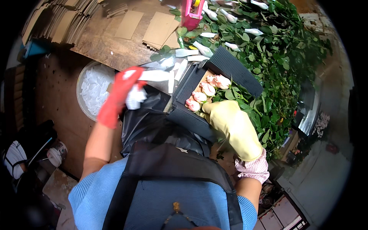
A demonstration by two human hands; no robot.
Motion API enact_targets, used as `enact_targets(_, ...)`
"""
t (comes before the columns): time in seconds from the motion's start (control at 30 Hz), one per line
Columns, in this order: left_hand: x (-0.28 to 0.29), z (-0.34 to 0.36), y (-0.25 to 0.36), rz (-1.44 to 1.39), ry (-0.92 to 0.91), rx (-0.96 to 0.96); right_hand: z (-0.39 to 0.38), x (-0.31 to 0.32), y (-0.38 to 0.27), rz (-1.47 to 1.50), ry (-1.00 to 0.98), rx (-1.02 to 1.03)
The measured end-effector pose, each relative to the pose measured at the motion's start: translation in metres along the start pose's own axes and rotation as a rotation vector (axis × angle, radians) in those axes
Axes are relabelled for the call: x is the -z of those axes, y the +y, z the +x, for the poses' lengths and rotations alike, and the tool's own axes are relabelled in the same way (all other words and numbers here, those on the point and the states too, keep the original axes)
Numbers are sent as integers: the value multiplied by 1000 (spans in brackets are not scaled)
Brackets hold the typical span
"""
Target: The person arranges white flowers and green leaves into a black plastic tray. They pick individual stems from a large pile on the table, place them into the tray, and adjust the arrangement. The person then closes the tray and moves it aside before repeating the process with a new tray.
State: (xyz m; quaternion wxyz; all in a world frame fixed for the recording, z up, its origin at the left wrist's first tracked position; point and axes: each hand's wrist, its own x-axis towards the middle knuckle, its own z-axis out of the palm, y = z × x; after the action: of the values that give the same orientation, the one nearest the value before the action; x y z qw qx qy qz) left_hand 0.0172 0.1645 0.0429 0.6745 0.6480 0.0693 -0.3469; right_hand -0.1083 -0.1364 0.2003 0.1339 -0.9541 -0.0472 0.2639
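Note:
My left hand (120, 94), in a red glove, is blurred, its fingers closed around a crumpled white piece (136, 97) left of the dark ribbed box (189, 120). In that open box, four pale pink roses (207, 89) lie in a slanted row with their leaves. My right hand (230, 126), in a pale yellow glove over a striped cuff, reaches in just below the blooms; its curled fingertips are largely hidden, so what they grip is unclear. Loose white mesh sleeves (186, 53) and flat white strips (180, 71) lie behind the box.
Cardboard pieces (159, 28) stack on the wooden table (96, 44). A pink tool (188, 13) stands at the back. A pile of leafy stems with sleeved heads (276, 57) fills the right. A tub of white scraps (92, 86) is at the left, beside black plastic (142, 126).

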Motion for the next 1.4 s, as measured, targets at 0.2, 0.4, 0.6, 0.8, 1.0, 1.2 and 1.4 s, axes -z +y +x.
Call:
enact_targets(0.2, 90, -45, 25, 1861, 193, 161, 14, 14, 1, -49, -199, -1)
enact_targets(0.4, -44, 3, 31, 858, -186, -454, 29, 13, -3, -131, -388, -48)
enact_targets(0.6, -108, 42, 18, 735, -597, -452, 27, 9, 1, -24, -271, -83)
enact_targets(0.8, -107, 38, 24, 782, -678, -403, 1, -14, 18, 82, 211, -136)
enact_targets(1.0, -125, 33, 47, 594, -603, -103, 24, -50, 27, -105, 133, -43)
enact_targets(1.2, -122, 43, -1, 719, -455, -523, 2, -22, 21, 44, 231, -129)
enact_targets(1.4, -123, 40, 0, 760, -447, -505, 21, -56, 45, 41, 339, -69)
